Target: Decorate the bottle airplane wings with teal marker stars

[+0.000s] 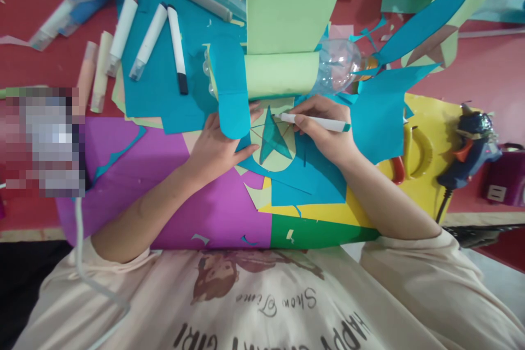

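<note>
Pinches a green-ended marker [328, 123] in the right hand [330, 141], with its tip at the green star [271, 141] on a paper wing [288, 143], toward the counter's [471, 85] near edge; rests the spread left hand [215, 145] against that wing.

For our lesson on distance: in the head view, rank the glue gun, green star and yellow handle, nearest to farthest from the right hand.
1. Green star: just left of the right hand.
2. Yellow handle: right of the hand.
3. Glue gun: farther right.
</note>
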The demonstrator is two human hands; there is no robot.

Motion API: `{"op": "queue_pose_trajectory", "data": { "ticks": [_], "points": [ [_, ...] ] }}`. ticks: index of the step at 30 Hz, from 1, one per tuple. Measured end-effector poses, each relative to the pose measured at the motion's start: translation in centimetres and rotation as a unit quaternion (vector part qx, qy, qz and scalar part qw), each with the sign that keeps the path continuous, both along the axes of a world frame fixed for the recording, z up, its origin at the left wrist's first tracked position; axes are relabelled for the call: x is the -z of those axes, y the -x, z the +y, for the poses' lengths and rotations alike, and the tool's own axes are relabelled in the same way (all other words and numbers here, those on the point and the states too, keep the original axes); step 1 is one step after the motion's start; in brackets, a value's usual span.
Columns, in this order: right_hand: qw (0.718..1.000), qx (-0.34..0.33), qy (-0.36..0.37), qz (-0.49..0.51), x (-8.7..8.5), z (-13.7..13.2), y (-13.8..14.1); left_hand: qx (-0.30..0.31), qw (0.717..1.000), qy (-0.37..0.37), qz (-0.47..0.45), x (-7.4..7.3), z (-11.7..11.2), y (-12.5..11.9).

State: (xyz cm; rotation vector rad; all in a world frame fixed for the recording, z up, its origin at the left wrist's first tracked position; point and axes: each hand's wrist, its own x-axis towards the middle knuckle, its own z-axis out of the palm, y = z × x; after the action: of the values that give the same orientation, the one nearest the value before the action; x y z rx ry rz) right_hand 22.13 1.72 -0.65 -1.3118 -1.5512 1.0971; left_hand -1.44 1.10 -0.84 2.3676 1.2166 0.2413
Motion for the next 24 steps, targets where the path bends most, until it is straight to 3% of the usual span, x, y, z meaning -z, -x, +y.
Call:
{"op": "queue_pose_trajectory", "data": {
  "ticks": [24],
  "points": [
    [0.999, -0.022, -0.027, 0.005, 0.23, -0.09, 0.11, 0.007, 1.0, -0.016, 0.004, 0.14, -0.03, 0.06]
  ]
}}
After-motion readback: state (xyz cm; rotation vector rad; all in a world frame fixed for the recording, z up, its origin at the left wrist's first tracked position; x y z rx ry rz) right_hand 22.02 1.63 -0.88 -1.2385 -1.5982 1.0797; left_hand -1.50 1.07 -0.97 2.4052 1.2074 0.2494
